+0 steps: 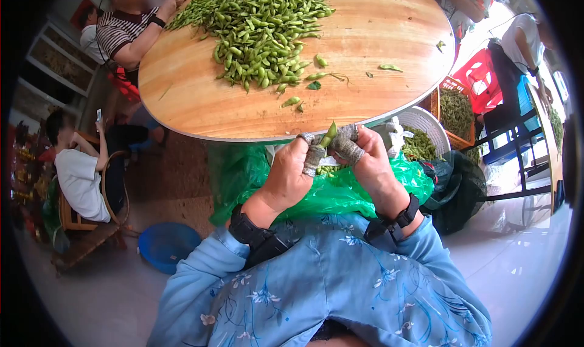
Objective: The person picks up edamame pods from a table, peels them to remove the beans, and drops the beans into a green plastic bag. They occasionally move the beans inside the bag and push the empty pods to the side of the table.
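Left hand [286,173] and right hand [376,164] clamp their grip on one pod [330,134]; pod pile [261,40] at eleven o'clock.

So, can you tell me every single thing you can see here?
round table: one, light wood, top middle
edamame pods: too many to count, green, heaped on the table
plastic bag: at least one, green, below the table edge
held pod: one, green, above the bag
basket: one, white, right of the bag
crate: one, orange, beyond the basket
plastic chair: at least one, red, right
basin: one, blue, floor at left
phone: one, whitish, far left
other people: at least five, mixed clothes, both sides
floral garment: one, blue, bottom middle
wrist straps: two, black, one per wrist
left grip: one, grey finger wraps, pinching the held pod
right grip: one, grey finger wraps, pinching the held pod
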The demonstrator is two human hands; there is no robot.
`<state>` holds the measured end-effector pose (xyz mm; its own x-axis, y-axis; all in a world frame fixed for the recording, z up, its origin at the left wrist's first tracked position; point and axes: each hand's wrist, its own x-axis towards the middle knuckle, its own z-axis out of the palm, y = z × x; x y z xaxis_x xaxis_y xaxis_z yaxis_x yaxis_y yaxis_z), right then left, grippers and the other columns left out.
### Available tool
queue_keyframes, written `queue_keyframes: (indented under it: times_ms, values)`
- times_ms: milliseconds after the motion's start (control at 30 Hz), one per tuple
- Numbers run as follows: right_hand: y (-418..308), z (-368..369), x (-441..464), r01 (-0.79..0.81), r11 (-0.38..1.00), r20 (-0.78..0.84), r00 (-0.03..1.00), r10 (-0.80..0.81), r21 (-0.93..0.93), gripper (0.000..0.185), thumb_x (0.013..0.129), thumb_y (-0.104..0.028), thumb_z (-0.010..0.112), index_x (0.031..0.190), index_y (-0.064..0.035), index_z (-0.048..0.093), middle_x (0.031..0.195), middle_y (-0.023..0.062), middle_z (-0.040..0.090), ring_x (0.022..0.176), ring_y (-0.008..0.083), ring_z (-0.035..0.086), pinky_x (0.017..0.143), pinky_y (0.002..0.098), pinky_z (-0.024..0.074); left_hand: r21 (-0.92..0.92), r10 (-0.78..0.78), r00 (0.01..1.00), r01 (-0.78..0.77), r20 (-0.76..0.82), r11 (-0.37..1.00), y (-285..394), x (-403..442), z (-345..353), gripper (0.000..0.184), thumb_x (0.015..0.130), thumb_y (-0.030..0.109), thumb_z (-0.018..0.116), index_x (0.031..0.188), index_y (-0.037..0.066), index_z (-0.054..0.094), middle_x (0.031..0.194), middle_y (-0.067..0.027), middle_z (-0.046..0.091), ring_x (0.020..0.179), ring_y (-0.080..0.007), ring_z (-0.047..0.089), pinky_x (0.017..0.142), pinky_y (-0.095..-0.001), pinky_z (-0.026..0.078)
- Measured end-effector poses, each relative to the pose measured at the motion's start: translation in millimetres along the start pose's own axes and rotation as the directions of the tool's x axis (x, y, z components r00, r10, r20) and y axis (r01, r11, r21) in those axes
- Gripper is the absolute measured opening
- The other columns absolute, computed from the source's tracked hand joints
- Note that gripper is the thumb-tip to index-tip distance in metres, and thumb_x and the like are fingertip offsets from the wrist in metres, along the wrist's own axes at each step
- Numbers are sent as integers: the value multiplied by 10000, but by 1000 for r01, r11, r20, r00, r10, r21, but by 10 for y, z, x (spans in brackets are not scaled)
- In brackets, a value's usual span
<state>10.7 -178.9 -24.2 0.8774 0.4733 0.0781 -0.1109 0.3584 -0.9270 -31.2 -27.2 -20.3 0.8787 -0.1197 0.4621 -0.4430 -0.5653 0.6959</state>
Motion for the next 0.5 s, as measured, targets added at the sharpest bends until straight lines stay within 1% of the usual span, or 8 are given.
queue_keyframes:
  times_ms: [67,133,167,233,267,367,400,500]
  values:
    - [42,-18,-1,36,998,42,998,-38,53,105,792,-111,585,848,-23,574,767,4,592,690,62,516,621,198,404,-211,-156,987,159,32,964,54,6,-15,117,797,31,418,881,-9,490,716,-109,540,644,-240,519,562,-338,418]
    - [69,-10,8,86,995,45,995,-88,40,111,796,-114,584,848,-17,572,774,8,593,698,68,519,633,206,410,-577,-423,886,450,192,682,9,-47,19,224,900,235,395,974,62,516,638,35,438,531,-54,374,489,-201,331]
    - [85,-2,9,128,991,54,990,-130,32,117,799,-117,583,848,-11,569,781,13,593,706,75,522,646,214,417,-577,-421,886,450,194,681,0,-47,31,224,900,235,395,974,62,516,638,35,438,531,-54,374,489,-201,331]
    - [128,3,32,145,989,43,988,-147,31,114,801,-113,580,843,-8,567,777,13,590,705,78,521,647,219,419,-858,-509,789,484,343,171,-11,-28,46,229,899,269,399,956,80,515,612,32,404,516,-57,342,473,-199,311]
    - [142,8,36,161,987,31,986,-162,30,112,803,-109,576,839,-4,566,772,14,588,703,80,520,648,223,420,-864,-456,798,492,395,113,-39,-19,11,250,896,303,397,935,82,510,600,34,372,514,-55,324,467,-197,303]
    - [103,-25,73,63,998,86,994,-61,-20,104,804,-105,573,828,-4,564,755,6,578,697,72,511,642,220,415,-749,-481,782,578,396,323,-63,-11,-69,216,899,267,396,928,83,507,613,34,397,522,-50,346,471,-193,313]
    - [84,-20,83,29,999,84,996,-26,-28,94,803,-96,571,818,-4,562,744,-1,569,688,65,501,635,218,411,-578,-356,894,448,272,683,-53,21,-91,167,884,210,424,917,68,507,637,37,433,535,-41,374,474,-180,318]
    - [50,-8,101,-32,993,57,998,39,-116,94,805,-100,568,815,-7,562,737,-8,568,676,59,495,621,211,407,-357,-215,962,263,168,896,-83,43,-80,115,856,147,452,900,56,509,668,41,462,544,-28,393,482,-163,317]
